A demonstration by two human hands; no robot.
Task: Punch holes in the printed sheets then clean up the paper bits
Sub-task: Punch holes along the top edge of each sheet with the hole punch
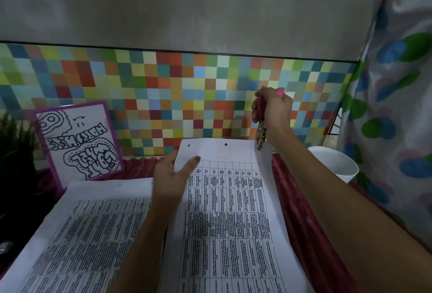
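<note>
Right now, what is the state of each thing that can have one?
held sheet, two holes punched along its far edge, left hand pinches it
hole punch, right hand grips it, nose at the sheet's far right corner
other sheets, lying flat
white container, upright, inside hidden

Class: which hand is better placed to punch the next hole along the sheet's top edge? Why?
The right hand grips the hole punch at the far right corner of the sheet; the left hand holds it.
</note>
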